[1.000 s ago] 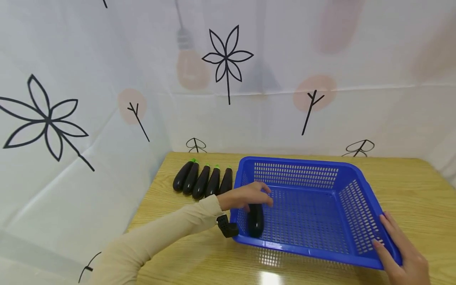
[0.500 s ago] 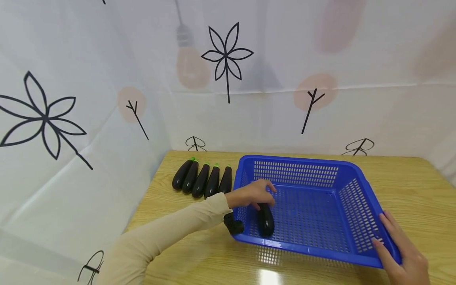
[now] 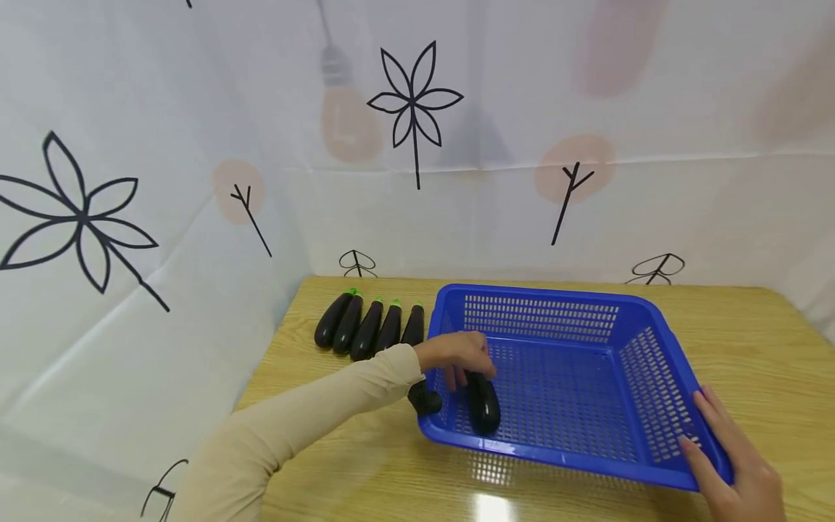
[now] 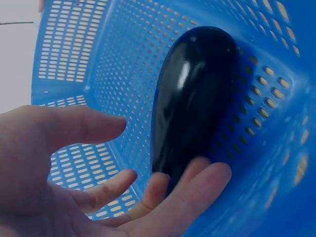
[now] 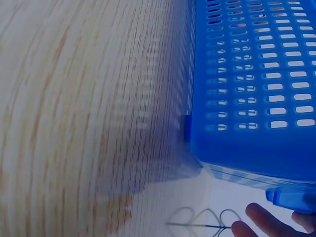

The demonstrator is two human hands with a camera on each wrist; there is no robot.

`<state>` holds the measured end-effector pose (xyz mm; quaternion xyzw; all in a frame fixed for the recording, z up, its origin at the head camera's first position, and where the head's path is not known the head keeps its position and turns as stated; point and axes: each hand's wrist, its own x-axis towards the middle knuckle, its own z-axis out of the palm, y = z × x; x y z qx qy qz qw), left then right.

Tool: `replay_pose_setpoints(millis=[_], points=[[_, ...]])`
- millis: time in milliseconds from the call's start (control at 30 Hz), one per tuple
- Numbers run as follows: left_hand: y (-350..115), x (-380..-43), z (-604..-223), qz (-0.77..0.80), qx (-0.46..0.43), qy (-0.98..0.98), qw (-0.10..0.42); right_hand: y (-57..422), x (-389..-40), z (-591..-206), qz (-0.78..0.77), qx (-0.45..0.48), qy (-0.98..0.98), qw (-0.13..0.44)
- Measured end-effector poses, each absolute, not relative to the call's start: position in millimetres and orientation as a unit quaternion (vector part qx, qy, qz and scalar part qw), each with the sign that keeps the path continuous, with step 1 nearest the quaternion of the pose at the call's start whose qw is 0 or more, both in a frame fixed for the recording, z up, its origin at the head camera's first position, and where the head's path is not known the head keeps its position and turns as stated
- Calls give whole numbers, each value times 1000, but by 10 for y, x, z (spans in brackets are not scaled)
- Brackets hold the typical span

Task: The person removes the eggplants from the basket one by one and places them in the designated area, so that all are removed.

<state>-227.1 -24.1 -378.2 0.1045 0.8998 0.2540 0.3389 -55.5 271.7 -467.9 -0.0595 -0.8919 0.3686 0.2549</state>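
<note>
In the head view, a glossy dark eggplant (image 3: pixel 484 411) lies in the left part of the blue perforated basket (image 3: pixel 554 457). My left hand (image 3: pixel 459 353) reaches over the basket's left wall to its far end. Seen from the left wrist, that hand has its thumb (image 4: pixel 94 126) held apart from the eggplant (image 4: pixel 195 94), while some fingertips overlap its narrow end. Its green cap is hidden. My right hand (image 3: pixel 737 464) holds the basket's right rim, thumb over the inner wall and fingers along the outside; its fingers (image 5: pixel 269 222) also appear beneath the rim in the right wrist view.
Several more eggplants (image 3: pixel 367 330) lie side by side on the wooden table (image 3: pixel 339 457), left of the basket, green caps toward the back. A white printed curtain (image 3: pixel 483 217) hangs behind the table and along its left side.
The eggplant in the basket has shifted slightly right, away from the left wall. My left hand moved right with it, then drew back a little with its fingers lower. The right hand stays put.
</note>
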Motion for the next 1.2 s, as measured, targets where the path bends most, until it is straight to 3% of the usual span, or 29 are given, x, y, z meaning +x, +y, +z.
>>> replay_pose_setpoints(millis=[200,833,1200], points=[[-178,-2304,-3827,225,97,913,328,2718,-558,-4716,358,-93,-902,223],[99,-2264,-3999,257,137,901,321,2714,-555,-4697,366,-75,-897,238],[89,-2265,-3889,339,150,855,364,2716,-553,-4703,365,-83,-896,238]])
